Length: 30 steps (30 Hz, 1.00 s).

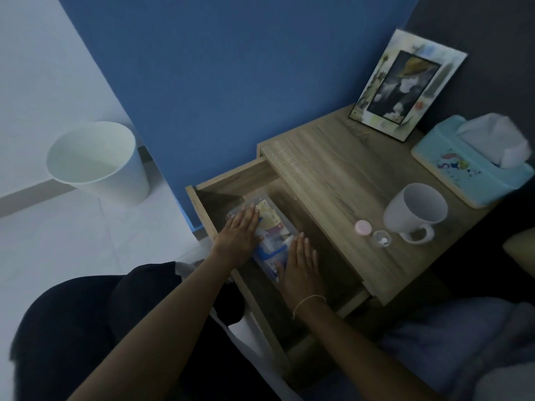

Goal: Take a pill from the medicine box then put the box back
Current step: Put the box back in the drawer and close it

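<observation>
The clear medicine box [265, 235] lies inside the open drawer [231, 180] of the wooden nightstand [341, 175]. The left hand [238, 234] rests flat on the box's far-left part, fingers straight and pressed together. The right hand [301, 267] lies flat at its near-right side, fingers together too. On the nightstand top stand a white mug [415, 211], a small open bottle [381, 239] with a white pill inside and a pink cap [363, 227].

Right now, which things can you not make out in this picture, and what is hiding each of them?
- Medicine box, head view: both flat hands, left hand and right hand, cover its ends, and its labels are too dim to read.
- Small clear container on the nightstand: too small to count what is inside.
- Mug: the dim light hides whether it holds liquid.
- Drawer: its rear is under the top.
</observation>
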Available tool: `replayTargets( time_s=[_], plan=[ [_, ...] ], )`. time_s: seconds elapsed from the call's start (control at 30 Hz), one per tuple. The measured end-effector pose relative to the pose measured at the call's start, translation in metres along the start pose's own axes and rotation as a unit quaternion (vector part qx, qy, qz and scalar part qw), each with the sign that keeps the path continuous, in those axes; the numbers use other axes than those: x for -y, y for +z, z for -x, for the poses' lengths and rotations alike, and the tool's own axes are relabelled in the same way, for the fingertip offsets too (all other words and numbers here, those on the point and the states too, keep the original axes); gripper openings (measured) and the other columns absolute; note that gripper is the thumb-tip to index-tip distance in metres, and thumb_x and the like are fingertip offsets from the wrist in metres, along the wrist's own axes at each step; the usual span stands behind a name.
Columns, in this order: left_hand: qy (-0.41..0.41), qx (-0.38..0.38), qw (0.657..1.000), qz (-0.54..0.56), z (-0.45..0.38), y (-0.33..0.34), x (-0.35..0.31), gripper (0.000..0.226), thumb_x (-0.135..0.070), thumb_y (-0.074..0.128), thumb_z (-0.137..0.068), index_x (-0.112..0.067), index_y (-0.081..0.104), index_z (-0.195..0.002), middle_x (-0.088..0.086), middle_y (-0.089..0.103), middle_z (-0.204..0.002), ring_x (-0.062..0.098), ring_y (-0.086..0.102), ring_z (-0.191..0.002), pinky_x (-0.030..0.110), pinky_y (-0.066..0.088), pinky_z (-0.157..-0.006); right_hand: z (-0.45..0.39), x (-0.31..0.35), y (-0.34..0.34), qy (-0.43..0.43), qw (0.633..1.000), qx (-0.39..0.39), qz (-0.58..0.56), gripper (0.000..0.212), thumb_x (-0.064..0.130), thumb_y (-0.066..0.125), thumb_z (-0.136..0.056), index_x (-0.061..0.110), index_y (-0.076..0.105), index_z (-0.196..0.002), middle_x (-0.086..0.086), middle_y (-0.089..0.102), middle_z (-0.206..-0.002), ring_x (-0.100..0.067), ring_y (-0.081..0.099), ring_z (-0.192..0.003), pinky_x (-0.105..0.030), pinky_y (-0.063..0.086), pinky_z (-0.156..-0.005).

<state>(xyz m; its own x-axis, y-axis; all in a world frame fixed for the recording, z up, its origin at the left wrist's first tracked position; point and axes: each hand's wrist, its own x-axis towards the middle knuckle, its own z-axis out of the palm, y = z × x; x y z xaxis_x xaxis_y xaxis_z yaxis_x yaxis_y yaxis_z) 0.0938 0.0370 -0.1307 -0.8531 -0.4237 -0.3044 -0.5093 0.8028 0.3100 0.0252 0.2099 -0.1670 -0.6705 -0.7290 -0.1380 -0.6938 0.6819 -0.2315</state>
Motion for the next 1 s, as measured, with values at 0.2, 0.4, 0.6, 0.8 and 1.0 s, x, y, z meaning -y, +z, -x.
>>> replayTargets(
  time_s=[0.2,0.4,0.6,0.8,1.0],
  plan=[
    [-0.005,0.002,1.0,0.007,0.002,-0.002,0.0,0.063,-0.038,0.028,-0.1,-0.018,-0.005,-0.15,0.004,-0.008,-0.161,0.02,-0.009,-0.148,0.036,-0.004,-0.117,-0.002,-0.001,0.008,0.008,1.0,0.025,-0.002,0.073,0.056,0.011,-0.091,0.013,-0.006,-0.149,-0.01,0.0,-0.16,-0.018,-0.012,-0.141,-0.042,-0.001,-0.117],
    [-0.008,0.002,1.0,0.026,-0.009,0.001,0.002,0.064,-0.036,0.032,-0.1,-0.019,-0.004,-0.15,0.003,-0.008,-0.161,0.02,-0.007,-0.148,0.037,-0.004,-0.116,-0.004,-0.005,0.011,0.015,0.999,0.031,-0.004,0.07,0.059,0.005,-0.088,0.019,-0.018,-0.142,0.0,-0.011,-0.155,-0.014,-0.013,-0.141,-0.039,-0.003,-0.115],
    [0.016,0.02,0.999,0.025,-0.008,-0.007,0.009,0.063,-0.032,0.032,-0.1,-0.016,-0.003,-0.151,0.006,-0.005,-0.161,0.023,-0.003,-0.148,0.039,0.001,-0.119,-0.004,-0.001,0.007,0.033,0.997,0.066,0.031,0.073,0.064,-0.006,-0.085,0.018,-0.022,-0.14,-0.004,-0.014,-0.155,-0.015,-0.015,-0.141,-0.039,-0.003,-0.116],
    [0.01,0.028,0.998,0.055,0.001,-0.02,0.011,0.065,-0.032,0.036,-0.1,-0.018,-0.001,-0.151,0.005,-0.002,-0.162,0.022,-0.003,-0.148,0.041,0.004,-0.12,-0.006,0.014,-0.016,0.029,0.989,0.118,0.082,0.076,0.053,0.026,-0.095,0.01,-0.006,-0.149,-0.016,-0.002,-0.16,-0.026,0.0,-0.148,-0.04,0.0,-0.116],
    [0.008,-0.08,0.996,0.047,0.006,-0.02,0.008,0.065,-0.033,0.035,-0.099,-0.018,-0.002,-0.15,0.005,-0.006,-0.161,0.019,-0.009,-0.147,0.039,-0.004,-0.118,-0.009,0.035,-0.047,-0.014,0.984,0.127,0.122,0.059,0.032,0.041,-0.097,0.005,0.023,-0.147,-0.021,0.017,-0.157,-0.034,0.018,-0.145,-0.046,0.023,-0.117]
  ],
)
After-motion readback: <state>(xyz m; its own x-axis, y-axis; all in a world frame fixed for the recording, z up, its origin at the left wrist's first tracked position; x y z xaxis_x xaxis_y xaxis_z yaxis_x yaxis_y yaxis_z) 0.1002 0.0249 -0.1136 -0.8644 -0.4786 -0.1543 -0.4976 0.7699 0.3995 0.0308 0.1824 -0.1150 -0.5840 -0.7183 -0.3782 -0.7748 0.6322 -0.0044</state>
